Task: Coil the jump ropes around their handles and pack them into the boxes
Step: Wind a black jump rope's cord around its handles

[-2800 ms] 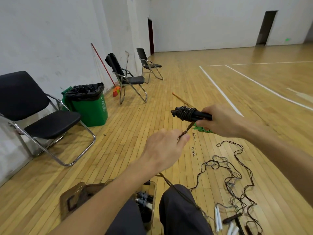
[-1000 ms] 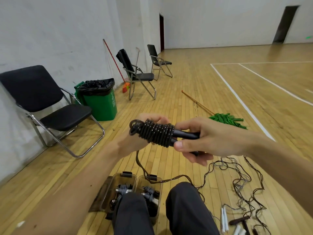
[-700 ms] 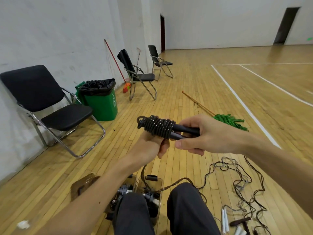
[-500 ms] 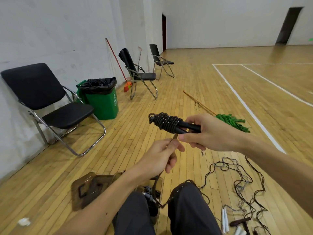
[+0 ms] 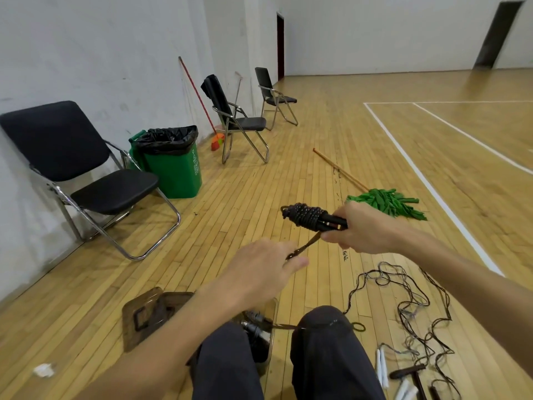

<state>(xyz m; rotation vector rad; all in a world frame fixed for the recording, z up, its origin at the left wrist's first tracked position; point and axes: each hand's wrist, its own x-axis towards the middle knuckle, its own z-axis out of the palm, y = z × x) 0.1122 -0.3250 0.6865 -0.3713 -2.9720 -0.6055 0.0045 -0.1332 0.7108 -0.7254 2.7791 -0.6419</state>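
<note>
Head camera, looking down past both knees (image 5: 320,321): grips the paired black handles (image 5: 333,222) in the right hand (image 5: 366,229), fingers curled round them, mid-air above the wooden floor (image 5: 230,197), with the coil (image 5: 307,215) bunched at their far end. Pinches the free strand (image 5: 306,245) in the left hand (image 5: 259,272), just below and nearer the body, drawn taut between the two. Risks loosening the outer turns on any slackening of that pinch, given springy cord wound over smooth, hard, cylindrical plastic and apt to slide toward the tip. Risks too snagging the trailing length on the rim of the open box (image 5: 274,307) between the knees, or hooking the tangle of loose ropes (image 5: 409,301) on the floor to the right and dragging it along. Reads as knobbly, matte and dark with pale glints at the coil; thin, limp and brownish along the strand; clear, tinted and rigid at the box, with wrapped ropes inside and a flat lid (image 5: 144,316) lying just beside it. Calls for steady tension and a tucked end before packing.
</note>
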